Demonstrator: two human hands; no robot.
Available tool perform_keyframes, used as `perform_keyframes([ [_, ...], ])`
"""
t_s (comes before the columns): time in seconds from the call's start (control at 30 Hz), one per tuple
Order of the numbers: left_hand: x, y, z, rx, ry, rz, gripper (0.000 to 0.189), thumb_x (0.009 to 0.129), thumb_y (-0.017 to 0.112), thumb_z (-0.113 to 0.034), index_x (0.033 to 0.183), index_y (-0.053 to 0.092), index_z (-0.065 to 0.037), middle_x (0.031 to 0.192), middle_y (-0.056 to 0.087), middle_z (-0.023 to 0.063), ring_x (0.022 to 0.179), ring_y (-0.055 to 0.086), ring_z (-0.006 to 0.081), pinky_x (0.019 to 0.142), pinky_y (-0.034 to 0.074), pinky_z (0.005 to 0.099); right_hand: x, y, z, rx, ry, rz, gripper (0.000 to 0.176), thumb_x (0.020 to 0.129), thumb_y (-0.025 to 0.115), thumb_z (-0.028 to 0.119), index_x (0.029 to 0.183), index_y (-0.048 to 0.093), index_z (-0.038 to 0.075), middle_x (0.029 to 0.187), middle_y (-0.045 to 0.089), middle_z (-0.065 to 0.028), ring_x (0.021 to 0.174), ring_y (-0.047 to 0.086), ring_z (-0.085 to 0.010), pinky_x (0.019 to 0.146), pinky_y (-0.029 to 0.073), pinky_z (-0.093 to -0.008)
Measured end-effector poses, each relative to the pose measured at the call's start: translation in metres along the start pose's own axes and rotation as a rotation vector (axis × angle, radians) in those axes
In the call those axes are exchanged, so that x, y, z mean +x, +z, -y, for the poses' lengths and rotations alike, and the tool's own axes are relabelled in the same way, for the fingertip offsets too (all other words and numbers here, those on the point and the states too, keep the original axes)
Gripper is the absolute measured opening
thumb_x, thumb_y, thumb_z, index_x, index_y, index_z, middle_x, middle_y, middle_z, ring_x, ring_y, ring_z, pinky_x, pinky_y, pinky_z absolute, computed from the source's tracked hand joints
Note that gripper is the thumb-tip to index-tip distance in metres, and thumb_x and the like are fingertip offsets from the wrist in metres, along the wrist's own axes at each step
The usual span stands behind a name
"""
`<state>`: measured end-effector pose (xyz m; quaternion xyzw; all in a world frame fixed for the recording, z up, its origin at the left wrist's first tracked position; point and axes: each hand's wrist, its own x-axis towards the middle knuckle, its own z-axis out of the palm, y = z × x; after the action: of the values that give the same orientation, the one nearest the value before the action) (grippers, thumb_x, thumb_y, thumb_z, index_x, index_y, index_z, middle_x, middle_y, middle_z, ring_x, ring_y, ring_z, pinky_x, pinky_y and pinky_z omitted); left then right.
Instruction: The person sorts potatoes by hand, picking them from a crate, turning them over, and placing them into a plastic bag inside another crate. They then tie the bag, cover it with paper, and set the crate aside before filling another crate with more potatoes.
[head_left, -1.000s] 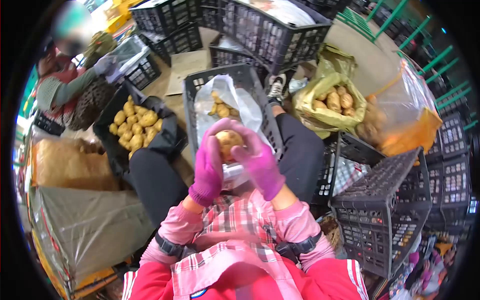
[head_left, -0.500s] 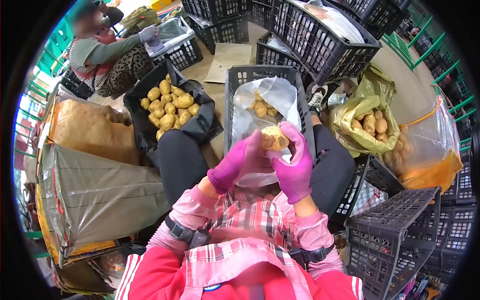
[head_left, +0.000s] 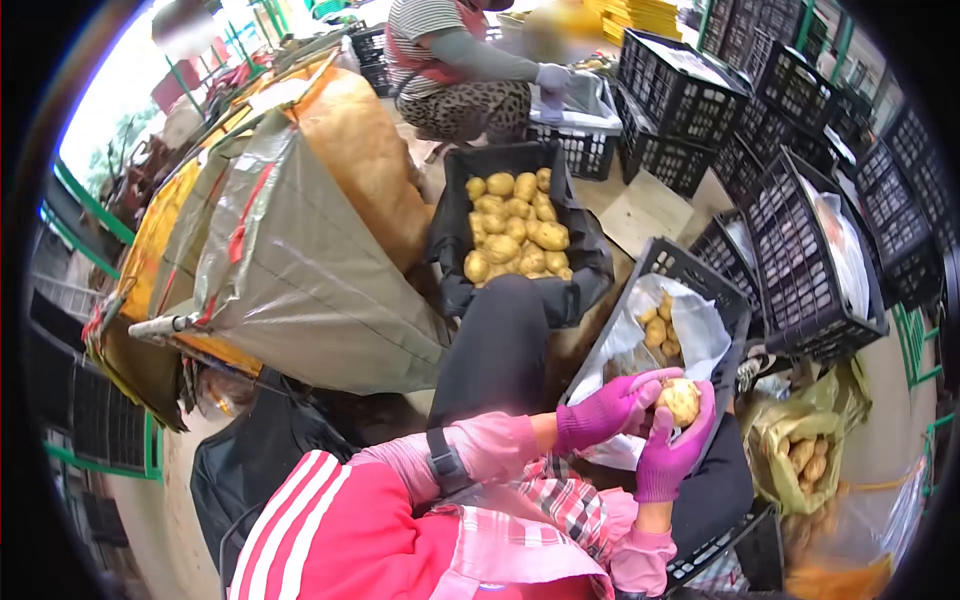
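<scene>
Head-cam view looking down at a seated person in a red jacket w/ white stripes, pink sleeves & purple gloves. Both hands meet at lower right of frame, over the lap. The right hand (head_left: 670, 455) comes up from below, fingers curled round a pale, round potato (head_left: 681, 399), gripping it from underneath & the far side. The left hand (head_left: 603, 411) reaches in from the left, partly closed, its fingertips (head_left: 655, 380) pressed on the potato's near side & top. So the potato sits pinched btwn the two gloves, above the near end of a black plastic crate (head_left: 668, 258).

That crate is lined w/ a white plastic bag (head_left: 700, 335) & has a few small potatoes (head_left: 657, 328) inside. The person's knee in black trousers (head_left: 500, 345) lies just left of it. Beyond the knee, an open black sack (head_left: 585, 265) full of yellow potatoes. Left of that, a big grey-and-brown sack (head_left: 300, 270) lies slumped on its side. At right, more black crates (head_left: 800, 240) stand close together; lower right, a yellow-green bag (head_left: 790, 440) w/ more potatoes. At top, a co-worker (head_left: 450, 60) in a striped top leans over a crate, gloved hand out.
</scene>
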<state>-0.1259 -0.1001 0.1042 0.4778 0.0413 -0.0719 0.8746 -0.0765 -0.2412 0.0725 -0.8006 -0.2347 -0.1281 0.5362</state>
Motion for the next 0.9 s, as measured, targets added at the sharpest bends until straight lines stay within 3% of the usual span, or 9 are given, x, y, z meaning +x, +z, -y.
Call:
perform_keyframes([
  [0.13,-0.005,-0.025,0.004,-0.252,-0.072,0.087,0.052,0.104,0.042,-0.039,0.146,0.036,-0.009,0.126,0.057,0.0039,0.11,0.056,0.0092,0.092,0.048,0.0261,0.012,0.001,0.018,0.029,-0.064,0.23,0.076,0.088,0.065,0.047,0.139,0.041,-0.003,0.136,0.048,-0.0201,0.128,0.046,-0.0329,0.108,0.034,-0.0423],
  [0.3,-0.042,-0.045,-0.043,-0.229,0.063,0.055,0.051,0.104,0.041,-0.035,0.148,0.031,-0.01,0.139,0.049,0.0066,0.125,0.051,0.0136,0.104,0.043,0.0317,0.017,0.015,0.048,0.186,-0.034,0.284,0.066,0.078,0.066,0.007,0.139,0.042,-0.004,0.135,0.05,-0.0201,0.125,0.05,-0.033,0.104,0.04,-0.0402],
  [0.4,-0.048,-0.053,-0.058,-0.188,0.061,0.056,0.051,0.104,0.041,-0.035,0.147,0.033,-0.009,0.14,0.049,0.0078,0.127,0.051,0.0162,0.106,0.042,0.0337,0.018,0.031,0.051,0.126,-0.116,0.277,0.063,0.078,0.067,0.007,0.137,0.046,-0.004,0.132,0.052,-0.0226,0.122,0.052,-0.0344,0.103,0.041,-0.0412],
  [0.53,-0.036,-0.062,-0.051,-0.455,0.157,0.205,0.049,0.105,0.038,-0.036,0.145,0.036,-0.007,0.141,0.047,0.0108,0.125,0.052,0.0233,0.109,0.04,0.0397,0.024,0.026,0.058,0.036,-0.157,0.299,0.063,0.078,0.065,0.005,0.137,0.046,-0.002,0.134,0.051,-0.0209,0.116,0.055,-0.0337,0.101,0.043,-0.0407],
  [0.6,-0.045,-0.058,-0.08,-0.582,0.167,-0.036,0.045,0.106,0.035,-0.035,0.14,0.043,-0.006,0.137,0.051,0.0122,0.127,0.05,0.025,0.11,0.039,0.0413,0.019,0.021,0.051,0.065,-0.093,0.289,0.061,0.079,0.063,0.005,0.137,0.045,-0.002,0.132,0.052,-0.019,0.112,0.057,-0.0311,0.1,0.044,-0.0398],
  [0.7,-0.077,-0.067,-0.153,-0.744,0.577,0.016,0.045,0.107,0.033,-0.031,0.14,0.041,-0.002,0.134,0.053,0.0167,0.115,0.058,0.0249,0.104,0.046,0.0382,0.01,0.013,0.026,0.095,-0.031,0.252,0.054,0.085,0.058,0.006,0.137,0.047,-0.002,0.129,0.054,-0.0173,0.112,0.057,-0.0284,0.097,0.045,-0.0388],
  [0.73,-0.095,-0.077,-0.173,-0.544,0.773,0.002,0.048,0.106,0.034,-0.032,0.141,0.038,0.001,0.135,0.05,0.0202,0.117,0.057,0.0252,0.103,0.047,0.0373,0.008,0.01,0.016,0.109,0.01,0.256,0.053,0.085,0.057,0.006,0.137,0.047,-0.002,0.129,0.054,-0.0169,0.111,0.058,-0.028,0.097,0.045,-0.0384],
  [0.83,-0.155,-0.1,-0.227,-0.205,1.259,-0.321,0.04,0.106,0.037,-0.031,0.13,0.047,-0.001,0.131,0.055,0.013,0.121,0.056,0.0262,0.108,0.043,0.042,0.006,-0.002,-0.014,0.141,0.11,0.274,0.05,0.088,0.056,0.005,0.137,0.047,-0.002,0.131,0.054,-0.0152,0.11,0.059,-0.0256,0.095,0.046,-0.0362],
  [0.9,-0.189,-0.126,-0.25,-0.338,1.475,-0.353,0.038,0.104,0.036,-0.019,0.132,0.047,0.005,0.133,0.055,0.0155,0.125,0.054,0.0283,0.111,0.042,0.0383,0.006,-0.006,-0.016,0.161,0.144,0.265,0.049,0.088,0.056,0.005,0.136,0.048,-0.001,0.13,0.054,-0.0151,0.11,0.059,-0.0248,0.095,0.046,-0.0359],
])
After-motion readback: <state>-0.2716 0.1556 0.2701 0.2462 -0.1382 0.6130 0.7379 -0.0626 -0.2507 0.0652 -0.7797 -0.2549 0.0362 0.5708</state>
